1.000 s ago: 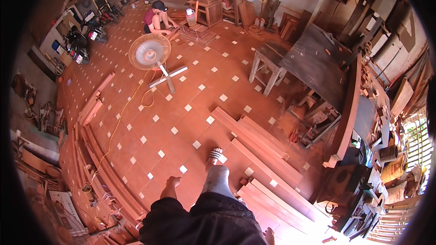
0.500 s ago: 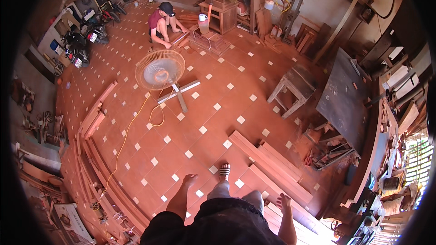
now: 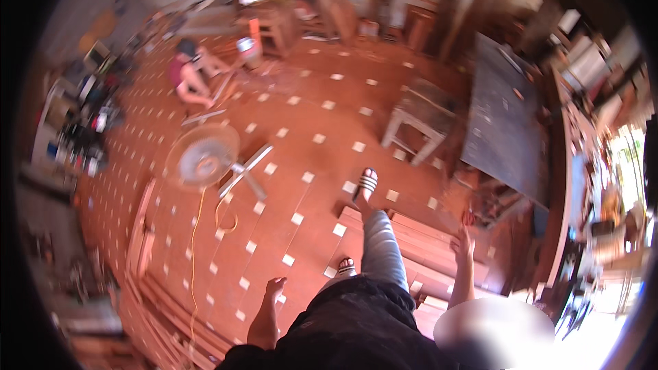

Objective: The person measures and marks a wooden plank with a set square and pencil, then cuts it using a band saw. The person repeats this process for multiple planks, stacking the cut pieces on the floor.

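While both hands hang free, left hand [image 3: 275, 288] loosely curled and right hand [image 3: 464, 238] spread, holding nothing, above the stacked planks [image 3: 425, 247] underfoot, stepping is best kept slow, sandalled foot [image 3: 366, 183] placed flat.

A floor fan [image 3: 202, 157], a wooden stool [image 3: 419, 118] and a crouching person [image 3: 190, 75] occupy the tiled floor [image 3: 301, 130].

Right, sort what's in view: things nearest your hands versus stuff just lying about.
Near the hands, both empty:
right hand above stacked wooden planks
left hand over tiled floor

Lying about:
pedestal fan
yellow cable
wooden stool
dark workbench
person crouching
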Demonstrator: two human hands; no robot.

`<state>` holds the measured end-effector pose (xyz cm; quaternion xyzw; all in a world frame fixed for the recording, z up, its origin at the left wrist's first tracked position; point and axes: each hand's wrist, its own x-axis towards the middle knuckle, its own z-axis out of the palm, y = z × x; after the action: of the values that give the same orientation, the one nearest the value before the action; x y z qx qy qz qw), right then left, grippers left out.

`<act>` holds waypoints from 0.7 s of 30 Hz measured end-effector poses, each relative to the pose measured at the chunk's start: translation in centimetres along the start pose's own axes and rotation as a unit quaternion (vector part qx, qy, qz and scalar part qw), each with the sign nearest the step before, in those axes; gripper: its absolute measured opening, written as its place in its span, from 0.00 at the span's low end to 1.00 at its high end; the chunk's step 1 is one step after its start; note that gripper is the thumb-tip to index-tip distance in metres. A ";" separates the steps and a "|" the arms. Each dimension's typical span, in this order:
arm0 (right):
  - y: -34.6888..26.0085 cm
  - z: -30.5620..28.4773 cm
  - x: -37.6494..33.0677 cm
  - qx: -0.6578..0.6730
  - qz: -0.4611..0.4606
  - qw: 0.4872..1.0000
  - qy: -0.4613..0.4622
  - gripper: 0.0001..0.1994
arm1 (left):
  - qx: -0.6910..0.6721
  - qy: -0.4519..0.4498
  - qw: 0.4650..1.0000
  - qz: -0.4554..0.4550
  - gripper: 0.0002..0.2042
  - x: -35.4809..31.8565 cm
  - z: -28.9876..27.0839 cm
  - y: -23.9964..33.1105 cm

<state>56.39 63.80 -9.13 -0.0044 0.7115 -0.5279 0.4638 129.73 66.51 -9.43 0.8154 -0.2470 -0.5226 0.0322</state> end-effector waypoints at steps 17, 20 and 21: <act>-22.0 16.6 13.3 0.209 -0.020 0.802 0.559 0.30 | 0.128 -0.110 0.945 0.279 0.16 18.4 19.6 63.9; -22.6 18.7 13.8 0.188 -0.026 0.813 0.550 0.30 | 0.205 -0.117 0.895 0.378 0.22 20.9 23.3 78.0; -22.0 17.9 14.2 0.147 -0.032 0.805 0.575 0.30 | 0.210 -0.125 0.874 0.420 0.21 19.1 27.5 81.8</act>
<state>49.59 33.64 -1.99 0.3454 0.7612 -0.5465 -0.0518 81.99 -7.82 -12.46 0.5506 -0.6720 -0.4932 0.0449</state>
